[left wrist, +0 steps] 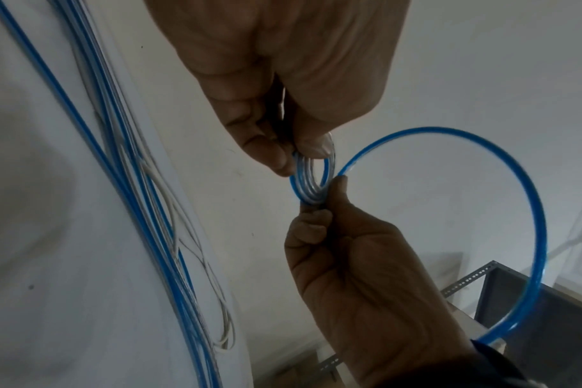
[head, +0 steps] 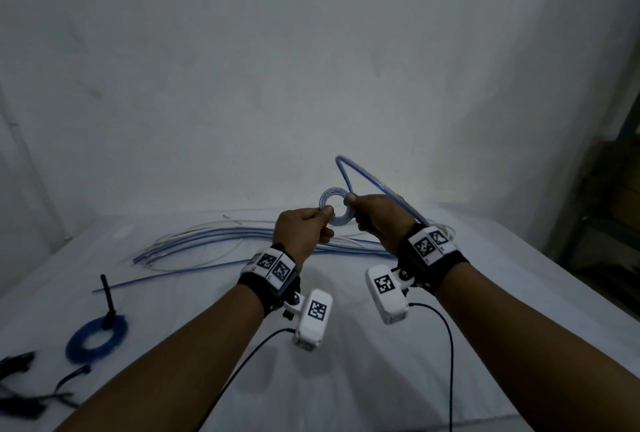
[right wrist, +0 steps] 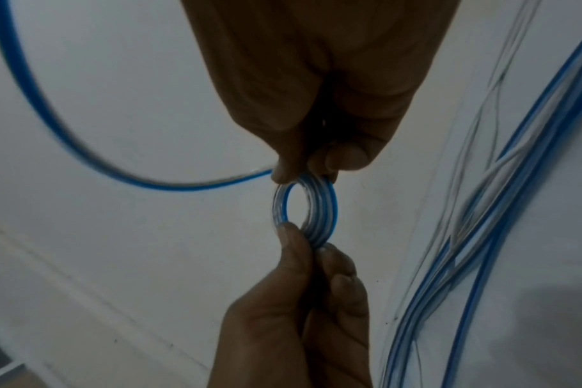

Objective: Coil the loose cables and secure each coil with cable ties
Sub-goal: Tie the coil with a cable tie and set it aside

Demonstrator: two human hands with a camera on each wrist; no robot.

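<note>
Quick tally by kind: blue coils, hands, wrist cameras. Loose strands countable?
Blue coils: 2 (held coil, tabletop coil)
Hands: 2 (left hand, right hand), both pinching the held coil
Wrist cameras: 2 (left wrist camera, right wrist camera)
Loose cables: overlapping, cannot count
Total: 6

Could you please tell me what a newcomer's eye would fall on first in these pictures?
First, the small blue-and-clear cable coil held up above the white table, pinched between the left hand and the right hand, with a long free loop arching from it over the right wrist. Next, the loose cables lying across the table behind the hands, and a finished blue coil at the near left with a black cable tie sticking up from it.
</note>
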